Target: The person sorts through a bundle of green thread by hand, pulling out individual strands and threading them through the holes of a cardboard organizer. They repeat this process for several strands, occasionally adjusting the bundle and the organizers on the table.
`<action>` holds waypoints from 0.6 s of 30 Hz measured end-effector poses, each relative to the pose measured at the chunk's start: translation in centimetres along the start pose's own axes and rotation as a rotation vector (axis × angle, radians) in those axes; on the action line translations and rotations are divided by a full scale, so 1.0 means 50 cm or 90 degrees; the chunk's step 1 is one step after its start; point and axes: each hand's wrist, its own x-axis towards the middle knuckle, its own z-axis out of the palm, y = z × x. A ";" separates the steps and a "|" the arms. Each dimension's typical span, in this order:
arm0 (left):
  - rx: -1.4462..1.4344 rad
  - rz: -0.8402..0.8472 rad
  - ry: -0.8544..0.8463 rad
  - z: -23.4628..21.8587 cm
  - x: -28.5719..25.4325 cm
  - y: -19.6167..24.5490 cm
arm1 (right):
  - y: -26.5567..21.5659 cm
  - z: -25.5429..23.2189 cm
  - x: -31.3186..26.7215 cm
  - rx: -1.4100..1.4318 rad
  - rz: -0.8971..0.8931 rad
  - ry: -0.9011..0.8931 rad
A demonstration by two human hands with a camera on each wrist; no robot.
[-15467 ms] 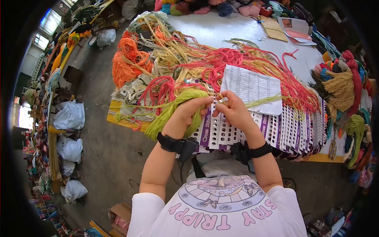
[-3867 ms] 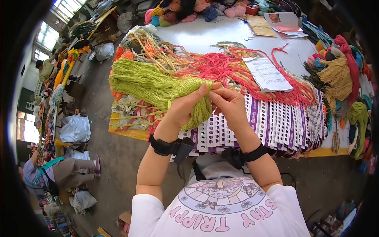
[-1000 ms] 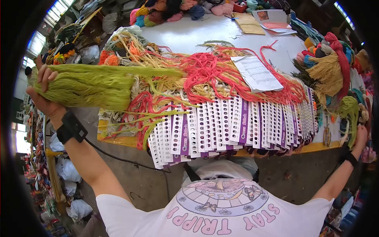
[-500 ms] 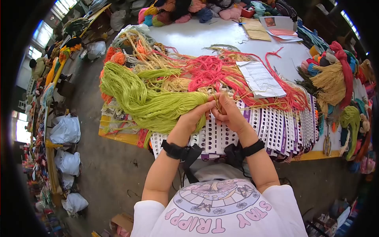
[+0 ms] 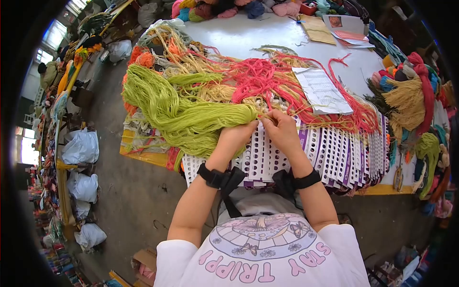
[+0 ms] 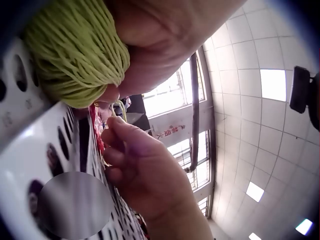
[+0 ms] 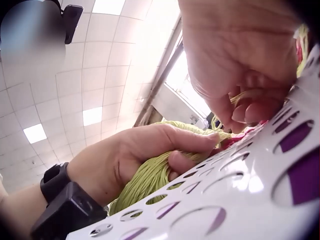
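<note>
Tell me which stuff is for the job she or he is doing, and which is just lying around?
Seem part of the job:
green thread, gripped by the left hand
thin strand, pinched by the right hand
hole-punched cards, below the hands

Probably just lying about:
brown envelope, farther back
white bags, off to the left

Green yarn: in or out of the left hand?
In: the left hand curls round one end of the green yarn; the rest drapes over the thread pile.
</note>
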 end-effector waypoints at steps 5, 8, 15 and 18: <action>-0.290 -0.160 -0.037 -0.010 0.001 0.008 | 0.012 0.003 -0.002 0.027 0.039 0.011; -0.453 -0.171 -0.015 -0.015 -0.008 0.018 | 0.009 0.004 -0.008 0.018 0.006 0.028; -0.608 -0.315 -0.164 -0.040 -0.002 0.009 | -0.001 0.000 -0.009 0.022 -0.029 0.034; -0.650 -0.323 -0.197 -0.032 0.006 -0.001 | 0.003 -0.006 -0.004 0.029 -0.049 0.002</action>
